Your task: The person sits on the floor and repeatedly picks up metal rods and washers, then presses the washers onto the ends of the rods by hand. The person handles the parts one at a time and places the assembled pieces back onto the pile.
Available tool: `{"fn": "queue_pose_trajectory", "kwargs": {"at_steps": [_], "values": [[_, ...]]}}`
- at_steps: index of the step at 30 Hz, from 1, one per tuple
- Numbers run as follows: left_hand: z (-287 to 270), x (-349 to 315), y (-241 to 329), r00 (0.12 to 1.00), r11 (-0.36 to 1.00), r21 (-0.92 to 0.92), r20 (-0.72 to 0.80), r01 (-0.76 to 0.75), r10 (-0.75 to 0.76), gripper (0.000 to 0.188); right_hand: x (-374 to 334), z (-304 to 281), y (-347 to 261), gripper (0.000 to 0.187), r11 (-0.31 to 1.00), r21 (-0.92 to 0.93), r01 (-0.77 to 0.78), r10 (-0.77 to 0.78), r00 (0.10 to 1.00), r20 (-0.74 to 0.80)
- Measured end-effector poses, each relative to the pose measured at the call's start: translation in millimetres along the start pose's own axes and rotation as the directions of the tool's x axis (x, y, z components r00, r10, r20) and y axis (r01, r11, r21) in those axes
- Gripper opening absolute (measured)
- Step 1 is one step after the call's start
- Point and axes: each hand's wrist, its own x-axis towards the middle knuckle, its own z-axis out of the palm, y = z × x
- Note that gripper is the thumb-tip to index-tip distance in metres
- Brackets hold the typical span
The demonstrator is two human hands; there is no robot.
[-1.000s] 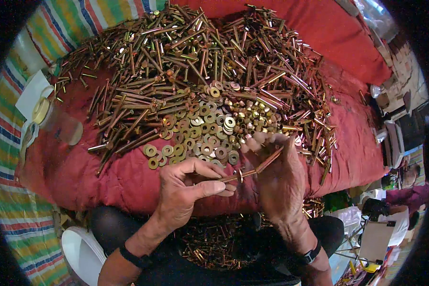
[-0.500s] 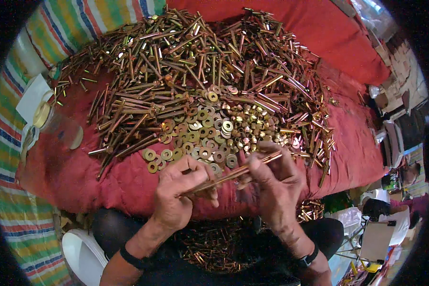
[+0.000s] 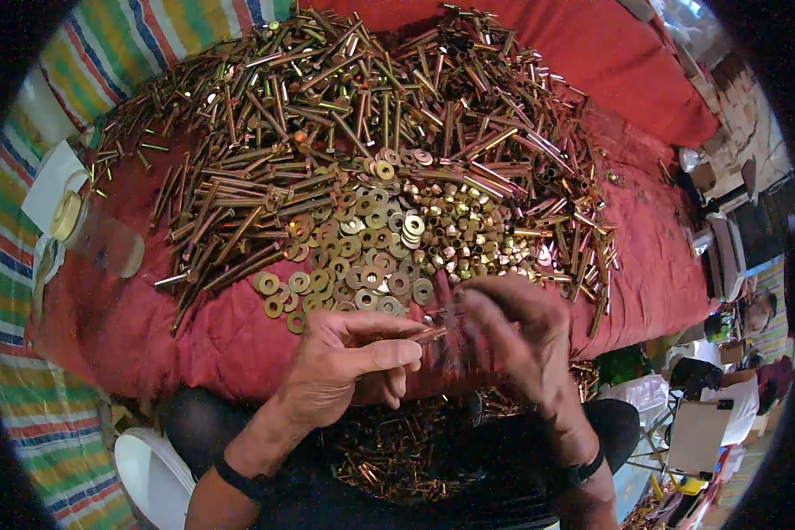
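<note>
Between the thumb and fingers of my left hand (image 3: 349, 358) is a copper-coloured bolt (image 3: 431, 335). Only its end sticks out, pointing right; my hand covers the rest. My right hand (image 3: 530, 331) hovers just right of that end, its fingers bent and smeared by motion, so I cannot make out whether they hold anything. Beyond my hands, flat brassy washers (image 3: 367, 276) lie in a loose heap. Small shiny nut-like pieces (image 3: 455, 231) are heaped to their right.
Long bolts (image 3: 238, 190) form a large pile at the back and left of the red cloth (image 3: 106, 340). Hollow metal tubes (image 3: 552, 163) lie at the right. A clear jar (image 3: 115, 246) rests at the left. More metal pieces (image 3: 389, 459) lie below, between my legs.
My right hand has let go of the long metal piece that both hands held and is moving beside its end. My left hand keeps hold, having shifted slightly right.
</note>
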Motion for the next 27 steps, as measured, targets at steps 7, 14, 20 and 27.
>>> {"fn": "queue_pose_trajectory", "kwargs": {"at_steps": [7, 14, 20, 27], "values": [[-1.5, -2.3, -2.7, 0.986, 0.991, 0.062, -0.116, -0.116, 0.123, 0.020, 16.3, 3.0, 31.0, 0.025, 0.917, -0.312, 0.247, -0.258, 0.966, 0.008], [-1.7, -1.3, -5.1, 0.972, 0.988, 0.074, -0.180, -0.137, 0.148, 0.018, 28.0, 15.7, 38.0, 0.026, 0.730, -0.577, 0.366, -0.244, 0.928, 0.280], [-0.8, -0.9, -2.6, 0.970, 0.989, 0.087, -0.201, -0.123, 0.138, 0.019, 31.2, 15.2, 35.5, 0.053, 0.731, -0.543, 0.412, -0.253, 0.904, 0.346], [0.3, -2.5, 3.3, 0.971, 0.971, 0.210, -0.181, -0.117, 0.156, 0.015, 23.7, 5.3, 22.5, 0.037, 0.709, -0.585, 0.395, -0.198, 0.907, 0.373]]}}
